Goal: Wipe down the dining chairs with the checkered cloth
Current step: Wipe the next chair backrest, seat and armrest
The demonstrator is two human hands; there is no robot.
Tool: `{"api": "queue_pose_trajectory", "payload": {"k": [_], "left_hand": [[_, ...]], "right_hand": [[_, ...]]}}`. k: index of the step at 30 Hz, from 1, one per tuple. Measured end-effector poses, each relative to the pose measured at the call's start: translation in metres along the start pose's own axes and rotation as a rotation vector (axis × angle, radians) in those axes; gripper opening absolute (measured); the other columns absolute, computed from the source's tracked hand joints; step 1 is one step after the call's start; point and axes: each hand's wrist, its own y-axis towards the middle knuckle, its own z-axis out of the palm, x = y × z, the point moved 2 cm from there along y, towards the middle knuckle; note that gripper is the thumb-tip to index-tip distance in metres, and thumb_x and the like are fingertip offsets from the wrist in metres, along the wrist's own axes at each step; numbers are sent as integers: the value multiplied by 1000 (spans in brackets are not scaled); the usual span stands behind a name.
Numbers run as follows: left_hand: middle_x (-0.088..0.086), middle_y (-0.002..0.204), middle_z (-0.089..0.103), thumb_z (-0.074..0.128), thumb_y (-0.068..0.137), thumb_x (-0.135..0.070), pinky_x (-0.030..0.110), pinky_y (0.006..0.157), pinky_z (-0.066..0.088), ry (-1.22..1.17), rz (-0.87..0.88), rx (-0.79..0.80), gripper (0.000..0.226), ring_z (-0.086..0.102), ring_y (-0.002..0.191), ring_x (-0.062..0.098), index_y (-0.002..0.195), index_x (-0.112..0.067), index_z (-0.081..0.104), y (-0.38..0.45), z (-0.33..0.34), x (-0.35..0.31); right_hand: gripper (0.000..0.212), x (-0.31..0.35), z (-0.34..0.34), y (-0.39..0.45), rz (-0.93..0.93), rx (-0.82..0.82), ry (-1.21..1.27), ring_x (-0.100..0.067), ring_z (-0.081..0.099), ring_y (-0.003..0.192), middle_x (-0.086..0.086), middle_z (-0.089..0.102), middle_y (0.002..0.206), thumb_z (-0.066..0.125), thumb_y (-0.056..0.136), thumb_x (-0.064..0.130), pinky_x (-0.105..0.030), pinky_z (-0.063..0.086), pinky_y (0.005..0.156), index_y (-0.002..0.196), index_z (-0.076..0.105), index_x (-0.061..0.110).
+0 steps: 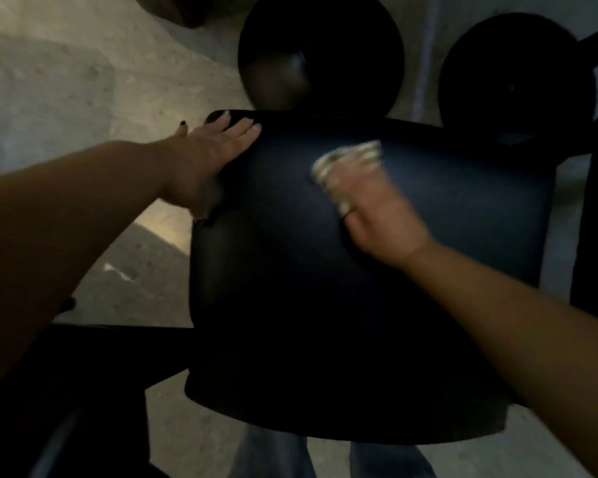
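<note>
A dark navy dining chair (pixel 342 305) fills the middle of the head view, seen from above in dim light. My left hand (pixel 211 150) rests flat on its far left corner, fingers straight. My right hand (pixel 370 205) is blurred and grips a bunched checkered cloth (pixel 347 162), pressing it onto the chair's padded surface near the far middle. Only a light, crumpled part of the cloth shows beyond my fingers.
Two round black stool seats (pixel 320 50) (pixel 516 77) stand beyond the chair. A dark table edge (pixel 83 367) lies at the lower left. Pale concrete floor (pixel 83 98) spreads to the left. Jeans legs (pixel 273 457) show below the chair.
</note>
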Motion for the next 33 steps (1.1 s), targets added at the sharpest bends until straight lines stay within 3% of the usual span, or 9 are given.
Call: {"api": "queue_pose_trajectory", "payload": {"k": [3, 5, 10, 13, 17, 21, 25, 30, 33], "left_hand": [[-4, 162, -17, 91, 62, -12, 63, 115, 5, -54, 18, 38, 140, -15, 149, 21, 153, -26, -14, 2, -3, 8], [-4, 163, -15, 88, 66, -8, 60, 117, 5, -100, 34, 20, 134, -15, 149, 19, 153, -25, -13, 4, -2, 10], [8, 164, 1, 90, 58, -3, 40, 117, 21, -258, 12, -80, 148, 8, 149, 23, 151, -27, -22, 1, 4, 17], [16, 160, 18, 89, 59, -2, 29, 94, 36, -262, 2, -132, 150, 41, 135, 32, 148, -31, -27, -4, 1, 11], [7, 164, -6, 88, 66, -10, 41, 121, 15, -153, 68, -121, 136, 3, 150, 25, 152, -24, -17, -5, -10, -4], [-1, 163, -14, 85, 72, -27, 54, 119, 16, -34, 206, -96, 125, -9, 150, 21, 154, -30, -10, 1, -19, -43], [-2, 163, -16, 86, 68, -34, 57, 118, 17, 81, 316, -122, 135, -9, 150, 20, 151, -34, -20, 10, -20, -85], [-5, 161, -22, 88, 58, -49, 65, 114, 19, 129, 193, 10, 142, -18, 148, 29, 151, -36, -18, 28, -17, -120], [-6, 158, -30, 85, 48, -65, 76, 105, 7, 111, 109, 58, 145, -30, 143, 33, 151, -41, -14, 30, -9, -136]], "right_hand": [[52, -35, -18, 29, 573, -247, -6, -33, 28, 140, -19, 36, 148, 45, 86, 6, -41, 15, 118, 138, 43, -2], [58, -17, -5, 45, 696, -280, -76, -29, 22, 143, -15, 32, 152, 43, 86, 12, -40, 7, 118, 142, 37, 1], [64, 94, 62, 34, 268, -101, -24, -33, 15, 145, -16, 29, 153, 51, 81, 4, -49, 4, 119, 143, 36, 1], [61, 104, 70, 25, 160, -43, -21, -34, 14, 145, -14, 28, 154, 53, 84, 4, -45, -3, 117, 142, 37, 0], [64, 61, 42, 20, 94, 39, -73, -30, 18, 145, -13, 30, 153, 52, 83, 3, -39, -1, 115, 145, 35, 5], [66, 4, 7, -15, 399, -149, -76, -32, 16, 145, -15, 27, 154, 49, 81, -3, -47, 5, 118, 145, 33, 2], [61, -12, 3, -36, 430, -201, -76, -30, 14, 146, -13, 26, 155, 49, 85, -3, -46, 4, 118, 144, 34, 1], [64, -22, 2, -56, 642, -307, -40, -28, 6, 147, -9, 18, 158, 44, 88, 0, -42, -4, 118, 148, 24, 2], [69, -31, -2, -95, 771, -320, -29, -27, 2, 147, -7, 13, 159, 46, 86, 1, -44, -2, 118, 150, 19, 4]]}}
